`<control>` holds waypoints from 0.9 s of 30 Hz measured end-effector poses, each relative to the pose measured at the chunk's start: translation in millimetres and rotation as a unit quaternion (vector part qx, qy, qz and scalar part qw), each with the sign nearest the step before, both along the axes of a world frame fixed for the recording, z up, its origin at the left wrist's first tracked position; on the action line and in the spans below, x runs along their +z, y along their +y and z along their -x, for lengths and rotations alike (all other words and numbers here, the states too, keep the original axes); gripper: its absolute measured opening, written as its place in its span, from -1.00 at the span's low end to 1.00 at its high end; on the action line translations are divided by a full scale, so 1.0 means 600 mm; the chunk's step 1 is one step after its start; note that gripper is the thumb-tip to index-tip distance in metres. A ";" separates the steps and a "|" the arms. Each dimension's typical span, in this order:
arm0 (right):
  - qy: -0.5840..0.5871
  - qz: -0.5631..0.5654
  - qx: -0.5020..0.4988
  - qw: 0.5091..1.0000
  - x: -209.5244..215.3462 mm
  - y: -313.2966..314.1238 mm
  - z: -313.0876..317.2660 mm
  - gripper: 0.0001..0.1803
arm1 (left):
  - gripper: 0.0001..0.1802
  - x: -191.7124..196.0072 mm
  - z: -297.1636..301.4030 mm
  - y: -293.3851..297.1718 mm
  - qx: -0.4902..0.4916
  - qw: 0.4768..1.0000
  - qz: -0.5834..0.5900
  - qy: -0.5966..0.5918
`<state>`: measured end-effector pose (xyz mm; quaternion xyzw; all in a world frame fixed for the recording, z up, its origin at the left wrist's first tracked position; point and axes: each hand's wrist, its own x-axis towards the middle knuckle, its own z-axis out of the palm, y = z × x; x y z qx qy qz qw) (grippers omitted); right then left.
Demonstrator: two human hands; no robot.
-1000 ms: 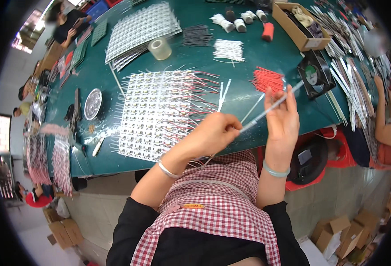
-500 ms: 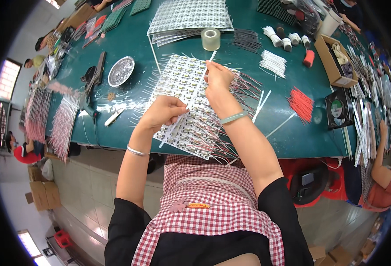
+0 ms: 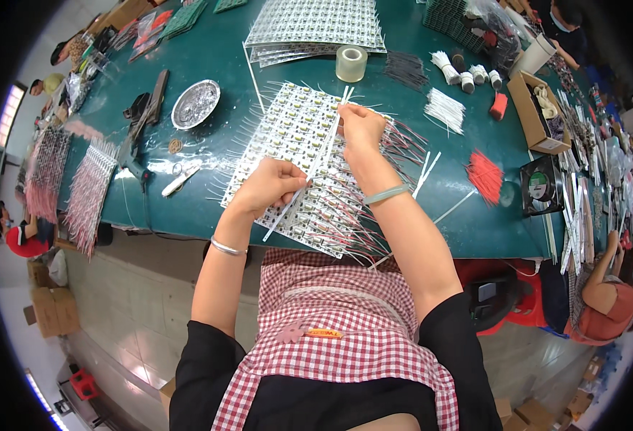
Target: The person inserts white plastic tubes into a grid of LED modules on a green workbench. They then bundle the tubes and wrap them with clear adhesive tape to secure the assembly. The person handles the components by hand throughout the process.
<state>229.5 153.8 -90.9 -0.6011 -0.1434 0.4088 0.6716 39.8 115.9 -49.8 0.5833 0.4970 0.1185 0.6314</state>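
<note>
White strip (image 3: 309,176) lies diagonally across wired LED panel (image 3: 309,161) at table (image 3: 208,79) centre. Right hand (image 3: 360,128) pinches strip's upper end, 1 o'clock; left hand (image 3: 272,185) fingers curled closed around lower part, 7 o'clock. Tape roll (image 3: 351,63) at 12 o'clock.

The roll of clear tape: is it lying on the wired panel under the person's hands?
No, the roll of clear tape stands on the bare green table, beyond the wired panel.

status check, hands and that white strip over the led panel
Left hand and right hand both pinching the white strip, laid diagonally across the LED panel. Tape roll beyond, clear.
</note>
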 end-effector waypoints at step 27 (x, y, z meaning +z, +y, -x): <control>-0.177 0.119 0.039 0.976 -0.025 0.019 -0.003 -0.87 | -0.86 0.006 0.011 0.000 -0.021 1.000 -0.012 -0.004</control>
